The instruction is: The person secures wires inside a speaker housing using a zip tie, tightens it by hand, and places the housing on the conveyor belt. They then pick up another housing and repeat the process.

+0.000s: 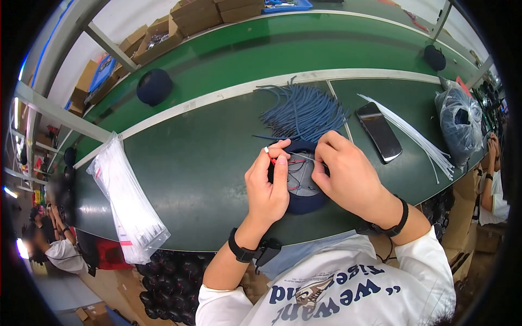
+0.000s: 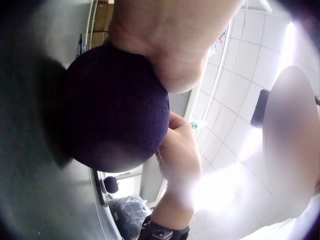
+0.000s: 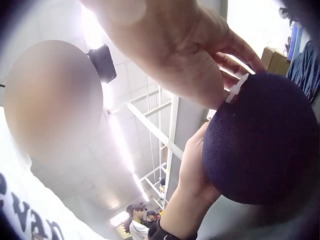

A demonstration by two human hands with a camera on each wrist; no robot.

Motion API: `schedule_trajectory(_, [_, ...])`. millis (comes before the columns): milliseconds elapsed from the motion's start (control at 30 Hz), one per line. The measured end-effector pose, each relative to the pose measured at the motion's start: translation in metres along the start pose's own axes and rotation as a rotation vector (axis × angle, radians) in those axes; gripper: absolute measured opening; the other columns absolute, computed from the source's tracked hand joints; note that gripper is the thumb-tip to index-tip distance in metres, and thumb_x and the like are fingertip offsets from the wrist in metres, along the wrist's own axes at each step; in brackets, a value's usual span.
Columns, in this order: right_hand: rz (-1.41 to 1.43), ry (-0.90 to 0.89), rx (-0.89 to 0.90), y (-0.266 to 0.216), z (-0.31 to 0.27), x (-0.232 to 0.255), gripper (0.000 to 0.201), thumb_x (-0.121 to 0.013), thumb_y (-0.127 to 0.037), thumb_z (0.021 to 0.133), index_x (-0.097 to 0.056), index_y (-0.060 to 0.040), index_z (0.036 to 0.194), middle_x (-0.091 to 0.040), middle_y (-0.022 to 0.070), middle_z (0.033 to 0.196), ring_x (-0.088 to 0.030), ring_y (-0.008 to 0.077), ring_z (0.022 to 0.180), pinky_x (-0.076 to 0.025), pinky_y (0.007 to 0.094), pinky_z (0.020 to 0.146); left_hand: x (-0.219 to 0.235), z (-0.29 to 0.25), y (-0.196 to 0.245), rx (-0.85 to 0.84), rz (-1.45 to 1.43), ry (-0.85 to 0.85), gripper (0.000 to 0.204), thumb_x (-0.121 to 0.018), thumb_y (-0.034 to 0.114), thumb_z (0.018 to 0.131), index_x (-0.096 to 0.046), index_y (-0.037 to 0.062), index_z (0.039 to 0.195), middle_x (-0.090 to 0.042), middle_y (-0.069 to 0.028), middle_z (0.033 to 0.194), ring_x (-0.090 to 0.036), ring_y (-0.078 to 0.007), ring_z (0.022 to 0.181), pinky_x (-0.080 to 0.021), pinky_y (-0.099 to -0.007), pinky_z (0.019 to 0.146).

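A round, navy fabric-covered piece [image 1: 307, 204] is held low over the green table, its grey inside with red and black wires facing up. My left hand [image 1: 267, 190] grips its left rim, thumb up at the inner edge. On the opposite rim, my right hand [image 1: 350, 176] has curled fingers pinching a thin pale strip that crosses the inside. The right wrist view shows a white cable tie [image 3: 237, 89] at the edge of the navy cover [image 3: 260, 140], by the right fingers. In the left wrist view the cover [image 2: 112, 110] hides most of the left fingers.
Blue cords [image 1: 304, 111] lie behind the piece. A phone [image 1: 379, 132], loose white ties [image 1: 416, 136] and a plastic bag [image 1: 459, 122] are at the right; bagged white ties [image 1: 128, 201] at the left. Two navy round pieces sit on the far green surface.
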State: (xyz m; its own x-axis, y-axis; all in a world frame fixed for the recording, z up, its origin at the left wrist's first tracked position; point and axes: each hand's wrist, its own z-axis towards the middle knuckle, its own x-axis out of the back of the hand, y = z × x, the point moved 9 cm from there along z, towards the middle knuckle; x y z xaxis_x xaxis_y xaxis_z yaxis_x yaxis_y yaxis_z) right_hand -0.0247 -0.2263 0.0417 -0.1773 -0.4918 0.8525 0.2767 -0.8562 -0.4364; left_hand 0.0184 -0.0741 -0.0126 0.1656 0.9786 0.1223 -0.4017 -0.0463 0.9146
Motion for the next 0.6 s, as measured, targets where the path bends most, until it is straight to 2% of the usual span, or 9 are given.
schedule_trajectory(67, [-0.085, 0.046, 0.058, -0.007, 0.0, 0.0, 0.011, -0.073, -0.005, 0.084, -0.067, 0.0001, 0.092, -0.061, 0.0139, 0.106, -0.066, 0.0323, 0.1, -0.058, 0.0438, 0.085, -0.001, -0.001, -0.001, -0.021, 0.034, -0.016, 0.016, -0.054, 0.007, 0.11, -0.066, -0.0038, 0.109, -0.075, -0.0222, 0.128, -0.068, -0.0156, 0.102, -0.054, -0.0316, 0.093])
schedule_trajectory(167, [-0.244, -0.002, 0.04, -0.011, 0.001, -0.007, 0.013, -0.073, -0.006, 0.081, -0.068, -0.0013, 0.092, -0.059, 0.0131, 0.102, -0.066, 0.031, 0.098, -0.058, 0.0423, 0.085, -0.001, 0.0, 0.0, -0.033, 0.051, -0.012, 0.018, -0.054, 0.007, 0.11, -0.067, -0.0043, 0.114, -0.075, -0.0226, 0.13, -0.07, -0.0182, 0.108, -0.054, -0.0325, 0.097])
schedule_trajectory(267, [-0.292, 0.012, 0.087, -0.017, 0.007, -0.009, 0.01, -0.076, -0.002, 0.083, -0.068, -0.0002, 0.088, -0.062, 0.0111, 0.107, -0.067, 0.0315, 0.097, -0.056, 0.0437, 0.084, 0.0, -0.001, -0.001, 0.007, 0.024, -0.006, 0.019, -0.058, 0.011, 0.11, -0.068, -0.0036, 0.116, -0.077, -0.0215, 0.126, -0.073, -0.0346, 0.122, -0.054, -0.0415, 0.105])
schedule_trajectory(367, [-0.277, 0.068, 0.253, -0.025, 0.017, -0.009, 0.014, -0.071, -0.007, 0.079, -0.067, -0.0032, 0.092, -0.058, 0.0122, 0.101, -0.065, 0.0303, 0.097, -0.056, 0.0419, 0.085, 0.001, 0.0, 0.0, -0.016, 0.043, -0.007, 0.019, -0.058, 0.011, 0.109, -0.068, -0.0034, 0.117, -0.077, -0.021, 0.126, -0.074, -0.0352, 0.121, -0.054, -0.0413, 0.104])
schedule_trajectory(467, [-0.126, 0.191, 0.196, -0.01, 0.024, 0.009, 0.018, -0.073, -0.005, 0.082, -0.064, -0.0032, 0.097, -0.058, 0.0124, 0.103, -0.065, 0.0321, 0.098, -0.055, 0.0428, 0.083, 0.001, 0.001, 0.004, -0.045, 0.107, -0.011, 0.02, -0.059, 0.012, 0.109, -0.068, -0.0033, 0.119, -0.077, -0.0208, 0.126, -0.074, -0.0344, 0.119, -0.054, -0.0409, 0.104])
schedule_trajectory(500, [0.032, 0.246, 0.166, -0.002, 0.025, 0.024, 0.022, -0.077, -0.005, 0.085, -0.062, -0.0024, 0.101, -0.06, 0.0128, 0.103, -0.066, 0.0353, 0.096, -0.056, 0.0434, 0.083, 0.001, 0.002, 0.003, -0.037, 0.097, -0.015, 0.02, -0.06, 0.012, 0.109, -0.067, -0.0033, 0.12, -0.076, -0.0208, 0.127, -0.074, -0.034, 0.119, -0.054, -0.0408, 0.104])
schedule_trajectory(600, [0.295, 0.113, -0.062, 0.047, 0.025, 0.044, 0.023, -0.079, -0.008, 0.093, -0.066, -0.0009, 0.11, -0.07, 0.0127, 0.106, -0.072, 0.0267, 0.092, -0.059, 0.0384, 0.077, 0.001, 0.001, -0.001, -0.014, 0.076, -0.023, 0.022, -0.061, 0.013, 0.108, -0.066, -0.0033, 0.122, -0.075, -0.0205, 0.129, -0.073, -0.0324, 0.119, -0.054, -0.0404, 0.104])
